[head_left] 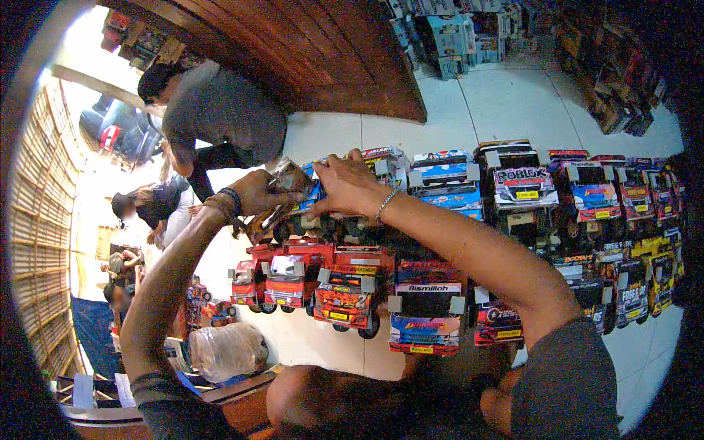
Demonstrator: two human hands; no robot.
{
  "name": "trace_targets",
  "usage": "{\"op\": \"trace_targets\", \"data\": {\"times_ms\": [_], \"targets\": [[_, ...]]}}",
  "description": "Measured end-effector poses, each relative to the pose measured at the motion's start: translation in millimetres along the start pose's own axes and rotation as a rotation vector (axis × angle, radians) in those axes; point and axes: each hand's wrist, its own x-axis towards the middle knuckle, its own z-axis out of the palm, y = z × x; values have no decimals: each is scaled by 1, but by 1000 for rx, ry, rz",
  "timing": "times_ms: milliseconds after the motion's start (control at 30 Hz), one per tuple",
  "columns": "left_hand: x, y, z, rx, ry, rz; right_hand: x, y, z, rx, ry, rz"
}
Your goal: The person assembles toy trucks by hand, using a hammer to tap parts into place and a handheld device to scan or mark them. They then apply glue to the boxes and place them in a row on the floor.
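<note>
Toy trucks with bright printed fronts stand in two rows on the tiled floor in front of me. At the left end of the far row, my left hand (255, 194) is closed round a small brown boxy piece (290, 178); its exact kind is unclear. Beside it, my right hand (346, 183) bends its fingers over a blue toy truck (311, 196), largely covered by the hand. Just nearer than both hands, a red toy truck (284, 280) and an orange-fronted toy truck (345, 297) belong to the near row. Farther right stands a white-fronted toy truck (523, 183).
A brown wooden panel (330, 51) rises beyond the far row. Two people (220, 110) (150, 205) crouch at the left. A clear plastic bag (229, 352) lies near my left forearm. Stacked light-blue boxes (449, 44) stand at the back, with a bamboo screen (45, 220) far left.
</note>
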Motion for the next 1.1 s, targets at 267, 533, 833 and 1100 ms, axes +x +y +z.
{"op": "trace_targets", "data": {"times_ms": [267,533,833,1100], "targets": [[6,-7,18,37,112,-113,1,-3,-5,-7,-56,19],[3,-6,28,-159,126,-116,-3,-3,-11,14,-68,-2],[7,-14,19,-41,133,-41,-1,-3,-12,3,-111,15],[-92,-25,2,100,92,-111,-1,-4,-10,-21,-93,48]]}}
